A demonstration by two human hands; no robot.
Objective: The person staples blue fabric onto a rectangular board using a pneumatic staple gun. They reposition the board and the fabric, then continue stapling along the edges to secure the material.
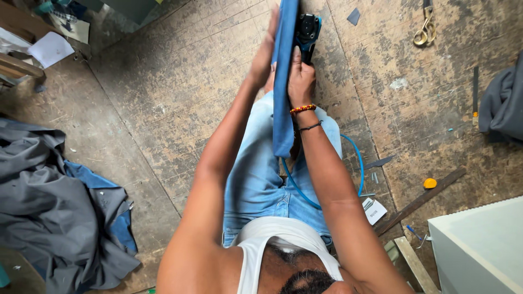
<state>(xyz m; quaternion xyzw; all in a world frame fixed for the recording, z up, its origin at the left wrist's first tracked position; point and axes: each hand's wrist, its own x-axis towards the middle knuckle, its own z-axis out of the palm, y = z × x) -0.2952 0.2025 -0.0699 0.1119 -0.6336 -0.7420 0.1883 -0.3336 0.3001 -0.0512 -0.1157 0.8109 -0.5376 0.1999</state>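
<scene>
Near the top centre of the frame, the person held a long strip of blue cloth [283, 81] upright between both hands, above their jeans [256, 179]. The left hand [265, 51] lay flat and open against the strip's left face, fingers stretched toward the top edge. The right hand [300, 76] pressed against the strip's right side, fingers curled around it, with a beaded bracelet [303, 109] and a dark cord at the wrist. Just beyond the right hand, touching the cloth, sat a black tool [307, 30]; I could not tell whether the fingers gripped it too. A blue hose [357, 163] looped out from under the cloth, right of the leg. The worn wooden floor [180, 87] spread all around. Brass scissors [425, 30] lay at the upper right, well apart from the hands. A heap of grey cloth [49, 212] filled the lower left, and another grey bundle [504, 103] sat at the right edge. A small yellow disc [430, 183] rested beside a dark slat [422, 200] at the lower right, near a white box [482, 245].
</scene>
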